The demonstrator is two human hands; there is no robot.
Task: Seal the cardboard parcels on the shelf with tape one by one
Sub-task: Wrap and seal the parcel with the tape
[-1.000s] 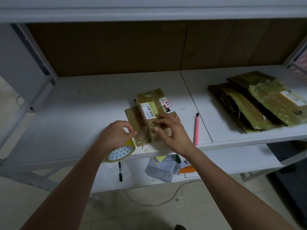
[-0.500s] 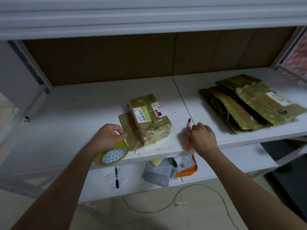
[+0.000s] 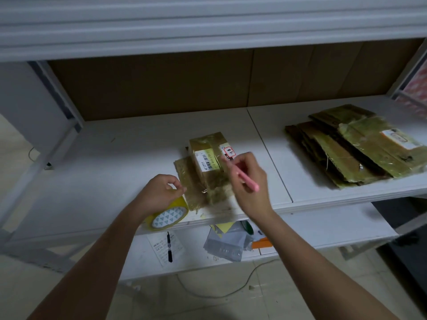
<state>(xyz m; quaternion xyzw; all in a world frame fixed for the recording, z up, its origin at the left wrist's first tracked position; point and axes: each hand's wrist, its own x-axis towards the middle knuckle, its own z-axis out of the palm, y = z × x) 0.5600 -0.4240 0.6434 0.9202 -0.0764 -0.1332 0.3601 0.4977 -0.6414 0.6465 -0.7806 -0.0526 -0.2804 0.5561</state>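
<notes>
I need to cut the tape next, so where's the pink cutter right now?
In the head view, the pink cutter is in the right hand, held over the taped parcel at the shelf's front edge.

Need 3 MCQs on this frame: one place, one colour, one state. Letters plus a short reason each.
1. Where does the black pen lie?
A. on the lower shelf, on a sheet of paper
B. on top of the taped parcel
C. on the stack of flattened cardboard

2. What colour is the cutter in the right hand?
A. blue
B. pink
C. black

3. What is the left hand doing?
A. lying flat and open on the shelf
B. gripping the yellow tape roll at the shelf's front edge
C. lifting the parcel

Key:
1 A: the pen rests on a printed sheet on the lower shelf, below the hands.
2 B: the slim handle sticking out of the right hand is pink.
3 B: its fingers curl over the roll, next to the parcel.
</notes>
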